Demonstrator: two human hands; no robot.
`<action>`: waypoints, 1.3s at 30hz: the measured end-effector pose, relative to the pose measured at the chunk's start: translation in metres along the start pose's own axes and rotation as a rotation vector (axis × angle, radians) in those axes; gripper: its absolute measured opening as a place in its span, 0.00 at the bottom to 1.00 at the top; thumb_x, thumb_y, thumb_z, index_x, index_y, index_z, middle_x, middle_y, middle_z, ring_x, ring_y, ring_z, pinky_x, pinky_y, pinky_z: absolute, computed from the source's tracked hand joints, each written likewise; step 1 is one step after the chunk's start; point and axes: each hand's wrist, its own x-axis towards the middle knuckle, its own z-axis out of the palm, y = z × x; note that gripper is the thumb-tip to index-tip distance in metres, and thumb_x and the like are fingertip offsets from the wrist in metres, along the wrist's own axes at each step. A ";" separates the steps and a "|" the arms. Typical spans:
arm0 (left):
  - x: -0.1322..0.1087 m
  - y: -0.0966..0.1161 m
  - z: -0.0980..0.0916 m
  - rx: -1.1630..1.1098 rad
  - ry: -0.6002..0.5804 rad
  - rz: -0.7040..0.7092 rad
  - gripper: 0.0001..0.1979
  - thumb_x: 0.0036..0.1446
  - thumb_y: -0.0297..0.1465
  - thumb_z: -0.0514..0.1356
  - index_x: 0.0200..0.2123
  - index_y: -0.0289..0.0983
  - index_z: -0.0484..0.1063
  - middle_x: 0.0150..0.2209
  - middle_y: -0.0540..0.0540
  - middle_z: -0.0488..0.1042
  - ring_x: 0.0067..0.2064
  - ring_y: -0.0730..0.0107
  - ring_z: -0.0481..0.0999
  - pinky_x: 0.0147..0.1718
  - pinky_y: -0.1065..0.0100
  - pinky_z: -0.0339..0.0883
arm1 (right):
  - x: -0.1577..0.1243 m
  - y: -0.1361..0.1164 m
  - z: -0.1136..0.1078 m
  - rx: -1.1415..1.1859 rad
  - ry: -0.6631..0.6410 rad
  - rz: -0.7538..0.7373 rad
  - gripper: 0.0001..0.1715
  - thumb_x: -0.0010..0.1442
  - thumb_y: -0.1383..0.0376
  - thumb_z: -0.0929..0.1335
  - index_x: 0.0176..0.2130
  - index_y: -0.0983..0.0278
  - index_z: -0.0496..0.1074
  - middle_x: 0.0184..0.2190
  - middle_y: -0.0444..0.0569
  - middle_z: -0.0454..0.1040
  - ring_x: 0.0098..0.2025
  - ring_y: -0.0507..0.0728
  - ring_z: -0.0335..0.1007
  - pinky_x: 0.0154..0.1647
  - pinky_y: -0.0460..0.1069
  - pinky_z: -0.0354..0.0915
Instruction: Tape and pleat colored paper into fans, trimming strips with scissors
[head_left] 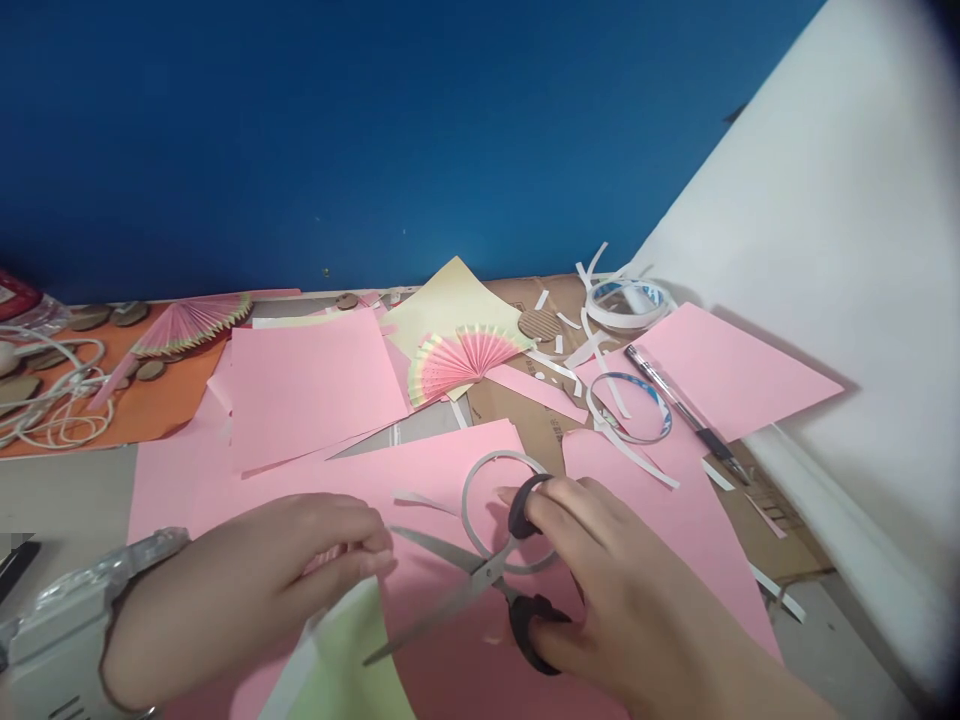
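My right hand [622, 590] grips black-handled scissors [480, 580], fingers through both loops, with the blades spread apart and pointing left over a pink paper sheet [450, 480]. My left hand [285, 570] is closed in a pinch on the edge of a pale green sheet [352, 660] just left of the blades. A thin white tape ring [495, 465] lies on the pink sheet under the scissors. A folded pink paper fan [465, 360] rests farther back on a yellow sheet [450, 295].
More pink sheets [315, 385] cover the desk. A pen [679, 405], tape rolls [630, 300] and white paper strips lie at the right. Another fan [187, 322], an orange sheet and white cable [52, 400] sit at the left. A blue wall stands behind; a white board [847, 250] leans at the right.
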 end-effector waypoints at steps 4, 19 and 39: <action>0.002 -0.009 -0.003 0.124 -0.113 -0.056 0.11 0.61 0.36 0.53 0.33 0.43 0.75 0.28 0.52 0.75 0.28 0.69 0.73 0.26 0.73 0.61 | -0.002 0.008 -0.001 -0.071 0.095 0.078 0.17 0.49 0.72 0.66 0.41 0.61 0.63 0.38 0.48 0.70 0.40 0.60 0.66 0.37 0.51 0.63; 0.008 0.007 0.005 0.263 0.048 0.129 0.11 0.66 0.34 0.48 0.43 0.41 0.69 0.40 0.48 0.73 0.42 0.63 0.70 0.41 0.63 0.60 | 0.010 0.045 -0.034 -0.320 0.110 0.714 0.26 0.60 0.47 0.60 0.52 0.58 0.63 0.30 0.51 0.75 0.29 0.64 0.71 0.26 0.52 0.60; 0.028 -0.025 0.017 -0.142 0.108 -0.013 0.11 0.61 0.29 0.51 0.30 0.37 0.71 0.29 0.50 0.73 0.32 0.71 0.71 0.33 0.70 0.64 | 0.012 0.061 -0.030 -0.395 0.219 0.705 0.18 0.62 0.56 0.62 0.47 0.62 0.66 0.34 0.55 0.74 0.29 0.64 0.69 0.28 0.53 0.58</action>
